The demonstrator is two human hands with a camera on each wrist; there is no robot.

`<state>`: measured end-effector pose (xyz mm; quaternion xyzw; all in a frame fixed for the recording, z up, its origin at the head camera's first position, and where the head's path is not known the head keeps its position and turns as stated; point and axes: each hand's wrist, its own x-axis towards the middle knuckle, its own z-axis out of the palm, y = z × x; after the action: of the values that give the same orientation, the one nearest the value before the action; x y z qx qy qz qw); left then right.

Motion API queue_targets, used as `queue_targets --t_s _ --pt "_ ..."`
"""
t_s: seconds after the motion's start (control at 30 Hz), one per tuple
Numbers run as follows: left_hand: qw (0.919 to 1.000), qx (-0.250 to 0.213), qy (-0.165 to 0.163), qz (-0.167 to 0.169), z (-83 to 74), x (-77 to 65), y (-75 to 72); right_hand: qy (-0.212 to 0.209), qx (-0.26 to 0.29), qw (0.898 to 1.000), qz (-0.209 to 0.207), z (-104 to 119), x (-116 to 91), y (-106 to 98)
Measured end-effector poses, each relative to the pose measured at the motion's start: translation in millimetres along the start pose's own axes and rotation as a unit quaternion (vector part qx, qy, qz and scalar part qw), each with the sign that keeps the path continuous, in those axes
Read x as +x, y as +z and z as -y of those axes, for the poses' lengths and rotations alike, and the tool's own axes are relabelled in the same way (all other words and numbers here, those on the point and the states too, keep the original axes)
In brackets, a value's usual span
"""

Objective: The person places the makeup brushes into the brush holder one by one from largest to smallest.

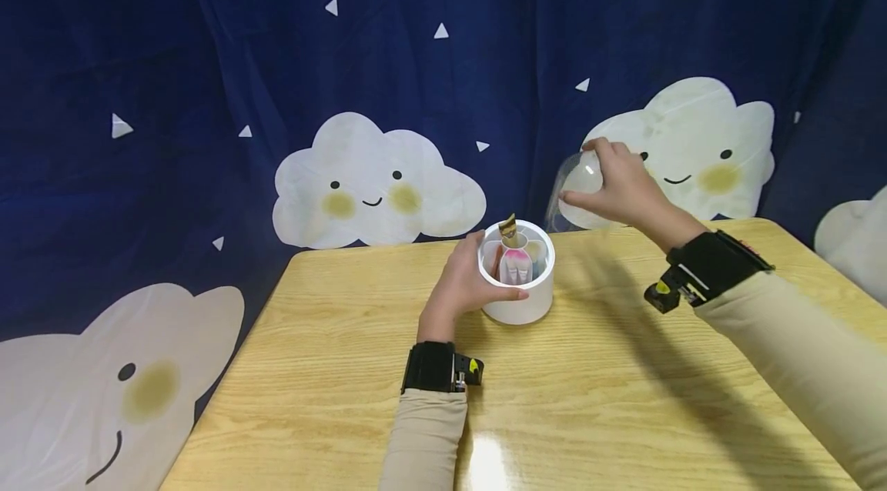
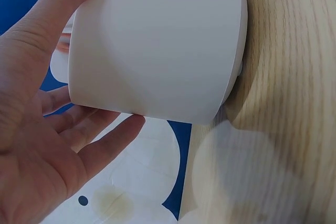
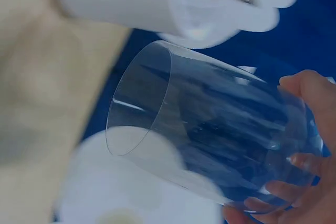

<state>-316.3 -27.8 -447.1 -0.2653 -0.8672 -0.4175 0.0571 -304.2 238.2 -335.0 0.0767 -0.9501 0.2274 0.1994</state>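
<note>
A white round organizer stands on the table, divided inside into compartments that hold small cosmetic items, among them a gold-coloured packet poking above the rim. My left hand holds it from the left, thumb across the front and fingers along the far side; the left wrist view shows the smooth white wall between them. Up and to the right, my right hand grips a clear dome cover by its rounded end. The cover's open rim tilts down toward the left, apart from the organizer.
The wooden table reaches back to a dark blue curtain printed with white smiling clouds and small triangles. Both wrists wear black camera straps. A long shadow of the right arm falls across the table's right part.
</note>
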Motion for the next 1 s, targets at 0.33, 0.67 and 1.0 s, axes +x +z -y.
queue_targets --t_s 0.33,0.67,1.0 --pt "1.0000 -0.002 -0.002 0.006 -0.3 1.1 -1.1 -0.039 0.046 0.998 -0.032 70 18 -47" --pt "0.9999 0.005 -0.006 0.009 0.1 -1.2 -1.1 -0.059 0.053 0.997 0.021 94 15 -16" --pt "0.9998 0.006 -0.012 0.014 -0.7 -2.9 -1.5 -0.055 0.016 0.997 0.049 92 15 1"
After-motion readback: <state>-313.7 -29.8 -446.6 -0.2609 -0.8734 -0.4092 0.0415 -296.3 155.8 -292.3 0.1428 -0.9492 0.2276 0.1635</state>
